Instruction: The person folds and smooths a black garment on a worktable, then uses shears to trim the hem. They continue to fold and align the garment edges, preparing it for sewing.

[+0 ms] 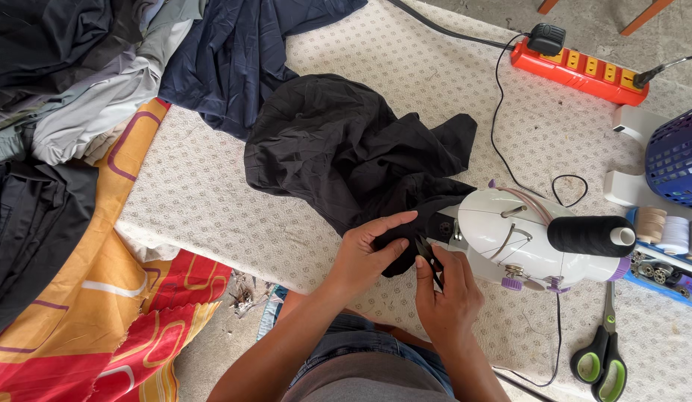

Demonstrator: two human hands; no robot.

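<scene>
**Fingers pinched on black fabric at machine**

Left hand (368, 249) thumb and fingers closed on black fabric (346, 152) beside white sewing machine (521, 238). Right hand (446, 294) clamped around small dark snips (429, 257). Advisable: fabric taut, blades close to thread only, clear of cloth.

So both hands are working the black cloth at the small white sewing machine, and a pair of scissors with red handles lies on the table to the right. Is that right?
Nearly. The scissors have green and black handles, not red, as the head view shows. The rest holds: the left hand and right hand work the black cloth at the small white sewing machine.
</scene>
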